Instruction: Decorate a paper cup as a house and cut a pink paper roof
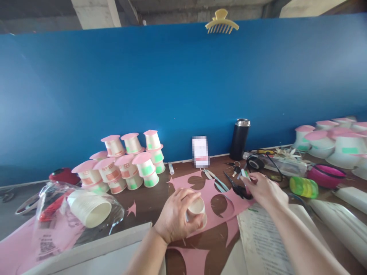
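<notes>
My left hand [183, 214] is wrapped around a white paper cup [197, 206], above pink sheet with round holes cut out of it. My right hand [265, 191] reaches out to the right, thumb and fingers closed at a small white-and-green stick [244, 174] whose exact kind is unclear. Black-handled scissors [239, 190] lie just left of my right fingers. Under both hands spreads the cut pink sheet [208, 191]. A printed paper [259, 236] rests beneath my right forearm.
Stacked cups with pink tops [133, 164] stand at the back left; more pink-topped cups [344, 147] stand far right. A plastic bag holds nested white cups [90, 208]. Near the blue partition [172, 84] are a black flask [240, 139], black tape [255, 163] and a green bottle [304, 187].
</notes>
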A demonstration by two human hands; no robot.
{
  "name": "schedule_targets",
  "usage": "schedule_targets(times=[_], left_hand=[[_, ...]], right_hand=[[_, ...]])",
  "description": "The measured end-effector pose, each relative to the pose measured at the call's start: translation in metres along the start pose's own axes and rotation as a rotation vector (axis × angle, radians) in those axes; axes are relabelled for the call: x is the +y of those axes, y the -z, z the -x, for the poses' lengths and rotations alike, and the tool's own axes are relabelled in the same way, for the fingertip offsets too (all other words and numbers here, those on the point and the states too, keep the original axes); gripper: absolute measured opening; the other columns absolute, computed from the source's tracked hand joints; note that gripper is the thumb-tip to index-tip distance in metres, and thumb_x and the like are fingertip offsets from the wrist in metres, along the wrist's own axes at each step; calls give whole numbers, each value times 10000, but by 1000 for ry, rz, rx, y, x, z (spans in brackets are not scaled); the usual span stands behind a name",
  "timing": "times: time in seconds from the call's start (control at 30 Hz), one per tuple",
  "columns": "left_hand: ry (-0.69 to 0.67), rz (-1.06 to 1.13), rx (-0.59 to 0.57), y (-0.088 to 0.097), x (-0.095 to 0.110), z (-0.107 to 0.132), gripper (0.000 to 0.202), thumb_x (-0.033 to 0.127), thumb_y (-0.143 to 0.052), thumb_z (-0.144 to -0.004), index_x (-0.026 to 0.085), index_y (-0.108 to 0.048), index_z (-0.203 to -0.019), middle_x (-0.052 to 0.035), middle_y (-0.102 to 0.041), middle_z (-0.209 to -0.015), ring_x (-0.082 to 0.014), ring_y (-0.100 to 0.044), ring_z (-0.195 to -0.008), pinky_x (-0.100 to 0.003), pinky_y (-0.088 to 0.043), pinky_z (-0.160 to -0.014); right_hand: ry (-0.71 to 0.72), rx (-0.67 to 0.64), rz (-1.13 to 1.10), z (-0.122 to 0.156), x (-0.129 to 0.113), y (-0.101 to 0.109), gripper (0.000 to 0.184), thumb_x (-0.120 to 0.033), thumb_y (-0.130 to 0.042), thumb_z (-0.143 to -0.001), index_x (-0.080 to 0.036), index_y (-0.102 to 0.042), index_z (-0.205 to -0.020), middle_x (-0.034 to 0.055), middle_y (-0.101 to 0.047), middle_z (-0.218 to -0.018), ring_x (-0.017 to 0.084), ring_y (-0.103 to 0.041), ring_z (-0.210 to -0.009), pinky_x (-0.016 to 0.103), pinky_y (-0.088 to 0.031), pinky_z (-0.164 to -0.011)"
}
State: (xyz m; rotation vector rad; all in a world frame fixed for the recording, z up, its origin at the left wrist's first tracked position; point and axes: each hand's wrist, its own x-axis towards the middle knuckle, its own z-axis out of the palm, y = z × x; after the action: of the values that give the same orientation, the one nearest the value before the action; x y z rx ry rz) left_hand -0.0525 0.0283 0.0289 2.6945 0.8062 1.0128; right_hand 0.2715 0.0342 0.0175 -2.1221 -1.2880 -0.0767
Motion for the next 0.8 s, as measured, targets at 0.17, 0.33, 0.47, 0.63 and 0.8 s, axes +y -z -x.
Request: schedule_targets(times=[0.17, 0.33, 0.47, 0.63, 0.8], left_hand=[[8, 0, -9, 0, -2, 1, 477, 283, -656, -770, 173, -555, -1223, -101, -618, -1107, -242, -568, -1007, -399, -482, -883], [6, 3, -6, 0, -2, 1, 479, 279, -653, -773, 177, -550, -1230, -96, -613, -1104, -238, -562, -1014, -396, -477, -890], [15, 6, -4, 0, -1, 1, 478, 281, -654, -773, 185, -549, -1229, -90, -611, -1101, -234, -563, -1012, -388, -478, -888], [21, -2, -12, -1, 0, 1, 482, 293, -655, -775, 193, -545, -1234, -88, -610, -1111, -236, -563, -1019, -389, -479, -890], [27, -4, -26, 0, -1, 1, 479, 308, -649, -786, 198, -538, -1238, -86, -607, -1117, -232, -563, -1020, -385, -482, -885]], right_hand=[[-99, -146, 168, 5, -10, 1, 525, -676, -545, -723, -282, -711, -1029, 154, -760, -993, 406, -699, -843, 456, -479, -591], [-112, -230, 235, 7, -15, 4, 425, -588, -531, -773, -291, -691, -1032, 128, -746, -1055, 406, -685, -928, 460, -487, -651], [-139, -262, 272, 8, -17, 4, 376, -509, -505, -807, -282, -682, -1048, 124, -743, -1060, 413, -674, -957, 463, -483, -670], [-151, -262, 263, 6, -16, 2, 393, -534, -521, -790, -281, -691, -1037, 127, -742, -1041, 408, -670, -952, 460, -486, -671], [-148, -195, 204, 5, -10, -2, 348, -414, -546, -769, -257, -699, -1039, 148, -752, -987, 420, -684, -900, 479, -487, -649]])
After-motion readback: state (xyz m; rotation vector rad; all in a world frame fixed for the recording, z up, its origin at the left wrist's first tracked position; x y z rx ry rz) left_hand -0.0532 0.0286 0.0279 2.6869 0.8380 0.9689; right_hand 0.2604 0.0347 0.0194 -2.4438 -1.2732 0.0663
